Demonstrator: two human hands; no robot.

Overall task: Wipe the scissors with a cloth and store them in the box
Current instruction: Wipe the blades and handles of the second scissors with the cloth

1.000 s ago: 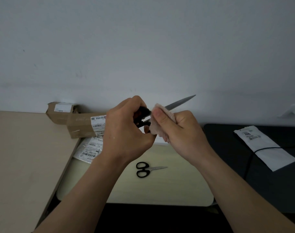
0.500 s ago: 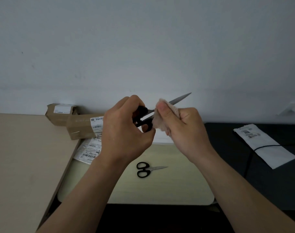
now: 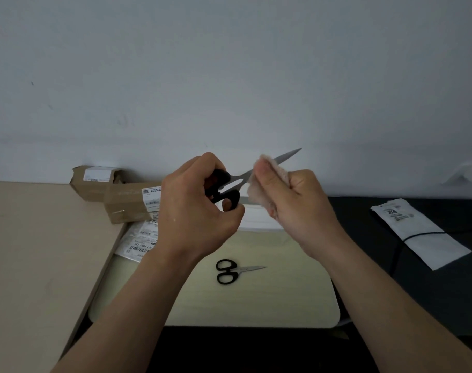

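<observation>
My left hand (image 3: pixel 197 211) grips the black handles of a large pair of scissors (image 3: pixel 286 156), held in the air with the blades pointing up and to the right. My right hand (image 3: pixel 296 203) pinches a pale pink cloth (image 3: pixel 261 195) folded around the middle of the blades; the tip sticks out beyond it. A smaller pair of black-handled scissors (image 3: pixel 231 271) lies flat on the cream tabletop (image 3: pixel 283 292) below my hands. Two brown cardboard boxes (image 3: pixel 127 203) with white labels lie at the back left against the wall.
White labelled packets (image 3: pixel 140 240) lie under the boxes. A wooden surface (image 3: pixel 41 251) adjoins on the left. On the right is a dark table (image 3: pixel 417 292) with a white packet (image 3: pixel 420 232) and a black cable (image 3: pixel 417 234) across it.
My right hand has slid the cloth along the blades away from the handles, so more bare metal shows near the pivot. The scissors have tilted slightly and both hands have shifted a little.
</observation>
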